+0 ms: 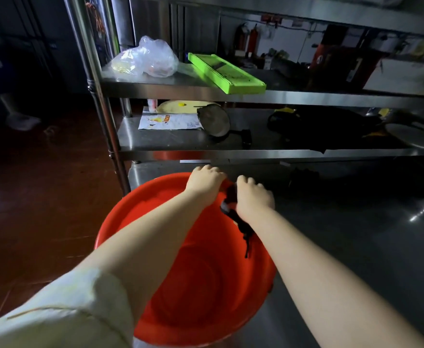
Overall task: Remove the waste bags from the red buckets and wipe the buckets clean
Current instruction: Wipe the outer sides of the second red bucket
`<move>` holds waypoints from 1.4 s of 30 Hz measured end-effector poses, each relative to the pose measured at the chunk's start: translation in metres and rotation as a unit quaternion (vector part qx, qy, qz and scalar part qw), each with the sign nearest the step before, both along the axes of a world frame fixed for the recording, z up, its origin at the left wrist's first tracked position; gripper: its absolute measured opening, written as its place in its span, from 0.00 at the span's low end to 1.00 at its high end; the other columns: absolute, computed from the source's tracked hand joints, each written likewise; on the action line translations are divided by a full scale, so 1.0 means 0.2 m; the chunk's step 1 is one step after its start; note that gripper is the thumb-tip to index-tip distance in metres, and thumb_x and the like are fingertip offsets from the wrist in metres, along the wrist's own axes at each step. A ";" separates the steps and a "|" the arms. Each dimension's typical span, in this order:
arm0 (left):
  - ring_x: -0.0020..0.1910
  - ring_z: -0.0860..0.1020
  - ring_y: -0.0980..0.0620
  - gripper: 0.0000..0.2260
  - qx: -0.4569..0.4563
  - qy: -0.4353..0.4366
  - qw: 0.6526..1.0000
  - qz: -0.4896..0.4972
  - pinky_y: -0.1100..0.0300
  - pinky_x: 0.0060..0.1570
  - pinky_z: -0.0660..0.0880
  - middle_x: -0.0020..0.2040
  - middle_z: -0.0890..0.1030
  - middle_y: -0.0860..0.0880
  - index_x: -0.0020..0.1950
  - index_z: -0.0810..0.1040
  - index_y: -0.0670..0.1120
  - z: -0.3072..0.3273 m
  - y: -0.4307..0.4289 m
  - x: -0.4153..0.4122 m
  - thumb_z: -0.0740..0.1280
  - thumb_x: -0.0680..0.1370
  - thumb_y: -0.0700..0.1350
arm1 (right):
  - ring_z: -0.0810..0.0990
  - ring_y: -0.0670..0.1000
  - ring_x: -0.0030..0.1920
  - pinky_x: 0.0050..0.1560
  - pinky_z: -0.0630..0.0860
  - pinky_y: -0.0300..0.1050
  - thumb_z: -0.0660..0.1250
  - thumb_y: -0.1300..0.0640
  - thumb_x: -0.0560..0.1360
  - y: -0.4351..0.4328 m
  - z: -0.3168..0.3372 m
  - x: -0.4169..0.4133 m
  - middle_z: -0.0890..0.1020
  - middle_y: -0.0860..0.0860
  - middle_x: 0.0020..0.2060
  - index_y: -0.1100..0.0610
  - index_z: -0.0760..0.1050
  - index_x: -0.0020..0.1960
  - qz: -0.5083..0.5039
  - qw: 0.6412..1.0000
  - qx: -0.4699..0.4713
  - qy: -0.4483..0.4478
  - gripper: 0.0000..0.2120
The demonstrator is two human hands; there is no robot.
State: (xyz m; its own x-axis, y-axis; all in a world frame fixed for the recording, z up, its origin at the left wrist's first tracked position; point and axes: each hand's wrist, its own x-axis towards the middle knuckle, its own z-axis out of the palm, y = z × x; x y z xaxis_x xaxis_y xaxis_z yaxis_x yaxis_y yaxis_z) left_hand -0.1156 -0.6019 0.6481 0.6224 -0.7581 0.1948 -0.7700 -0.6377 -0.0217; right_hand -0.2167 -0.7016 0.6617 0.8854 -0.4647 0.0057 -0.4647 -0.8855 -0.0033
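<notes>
A red bucket (201, 280) stands on the steel counter below me, its inside bare and showing no bag. My left hand (204, 182) grips the bucket's far rim, fingers curled over the edge. My right hand (253, 197) holds a dark rag (241, 227) against the far right rim; a strip of the rag hangs down the inner wall.
The bucket sits at the left end of a steel counter (344, 247), under a steel rack. Its shelves hold a clear plastic bag (148, 59), a green slicer tray (226, 72), a paper packet (168, 121) and dark items. Red tiled floor lies at left.
</notes>
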 end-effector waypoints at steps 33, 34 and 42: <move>0.53 0.77 0.50 0.21 -0.208 -0.073 0.974 0.054 0.49 0.62 0.66 0.52 0.81 0.53 0.57 0.81 0.51 -0.23 0.74 -1.21 0.56 0.79 0.62 | 0.76 0.61 0.55 0.51 0.76 0.58 0.77 0.47 0.65 -0.12 0.23 -0.76 0.76 0.56 0.58 0.56 0.68 0.69 0.321 0.891 -0.023 -0.320 0.37; 0.52 0.78 0.49 0.21 -0.180 -0.103 0.977 0.051 0.46 0.64 0.65 0.51 0.81 0.52 0.56 0.81 0.49 -0.26 0.74 -1.23 0.56 0.79 0.62 | 0.76 0.61 0.55 0.51 0.76 0.58 0.77 0.48 0.64 -0.14 0.24 -0.80 0.76 0.56 0.58 0.56 0.68 0.69 0.326 0.887 -0.016 -0.327 0.37; 0.54 0.78 0.42 0.20 -0.183 -0.065 0.973 0.128 0.36 0.66 0.62 0.50 0.80 0.48 0.59 0.76 0.50 -0.02 0.64 -1.01 0.55 0.77 0.61 | 0.75 0.59 0.61 0.58 0.74 0.58 0.78 0.51 0.66 -0.28 0.31 -0.97 0.75 0.55 0.62 0.56 0.67 0.70 0.359 0.865 0.017 -0.351 0.37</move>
State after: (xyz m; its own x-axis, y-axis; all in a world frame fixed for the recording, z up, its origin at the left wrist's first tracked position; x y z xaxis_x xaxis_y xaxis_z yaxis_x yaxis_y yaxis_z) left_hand -0.3183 -0.4746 0.6433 0.7341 -0.4463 0.5118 -0.5905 -0.7917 0.1566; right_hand -0.4111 -0.7579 0.7232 0.7300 0.1920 0.6559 0.3313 -0.9388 -0.0939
